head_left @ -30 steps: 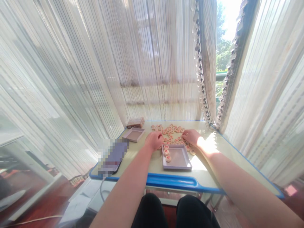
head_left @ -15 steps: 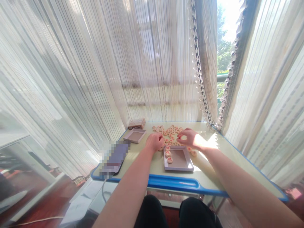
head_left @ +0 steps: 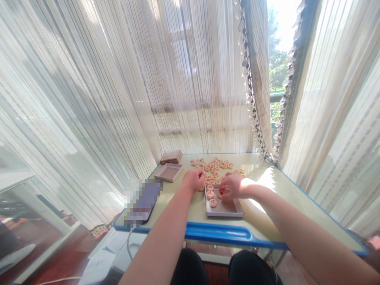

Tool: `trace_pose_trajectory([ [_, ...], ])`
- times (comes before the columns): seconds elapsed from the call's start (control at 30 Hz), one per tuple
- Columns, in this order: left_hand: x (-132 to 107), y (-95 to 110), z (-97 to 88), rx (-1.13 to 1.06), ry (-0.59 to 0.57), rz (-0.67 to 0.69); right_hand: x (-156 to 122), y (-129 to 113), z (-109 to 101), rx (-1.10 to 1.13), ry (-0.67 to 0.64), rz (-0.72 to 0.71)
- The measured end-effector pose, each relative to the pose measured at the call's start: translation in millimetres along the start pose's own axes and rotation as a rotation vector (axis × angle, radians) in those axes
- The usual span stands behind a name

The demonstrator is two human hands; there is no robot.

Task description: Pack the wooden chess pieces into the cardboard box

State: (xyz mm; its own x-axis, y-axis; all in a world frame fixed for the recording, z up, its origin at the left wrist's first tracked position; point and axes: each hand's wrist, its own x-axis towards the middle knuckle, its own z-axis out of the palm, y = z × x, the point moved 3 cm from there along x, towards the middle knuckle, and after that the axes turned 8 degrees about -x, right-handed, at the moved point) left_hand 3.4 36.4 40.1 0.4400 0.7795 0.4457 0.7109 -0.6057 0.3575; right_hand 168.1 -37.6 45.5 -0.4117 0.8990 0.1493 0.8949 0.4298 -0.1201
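A shallow grey tray (head_left: 234, 211) lies near the table's front edge, with three round wooden discs (head_left: 210, 194) lined up along its left side. My right hand (head_left: 233, 186) is over the tray's far part, fingers pinched on a disc with red marking at the tray floor. My left hand (head_left: 194, 180) rests curled on the table just left of the tray's far corner, beside loose discs; whatever it holds is hidden. Several more discs (head_left: 215, 164) are scattered farther back on the table.
A second grey tray (head_left: 168, 172) and a brown box (head_left: 171, 156) stand at the back left. A dark flat device (head_left: 145, 200) lies at the left edge. The table (head_left: 276, 190) has a blue rim. Sheer curtains hang close around.
My right hand lifted a disc from the scattered pile and brought it toward me, down into the tray. My left hand stayed near the tray's far left corner.
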Motion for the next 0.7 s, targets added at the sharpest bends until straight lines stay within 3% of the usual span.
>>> trace_pose_trajectory([
  [0.37,0,3,3.9,-0.041,-0.034,-0.004,-8,-3,-4,0.090,-0.072,0.053],
  [0.53,-1,5,2.3,-0.052,-0.026,-0.028,-7,2,1,0.015,-0.032,0.040],
  [0.7,1,2,3.6,-0.034,-0.026,-0.026,-5,3,2,0.005,-0.141,0.107],
])
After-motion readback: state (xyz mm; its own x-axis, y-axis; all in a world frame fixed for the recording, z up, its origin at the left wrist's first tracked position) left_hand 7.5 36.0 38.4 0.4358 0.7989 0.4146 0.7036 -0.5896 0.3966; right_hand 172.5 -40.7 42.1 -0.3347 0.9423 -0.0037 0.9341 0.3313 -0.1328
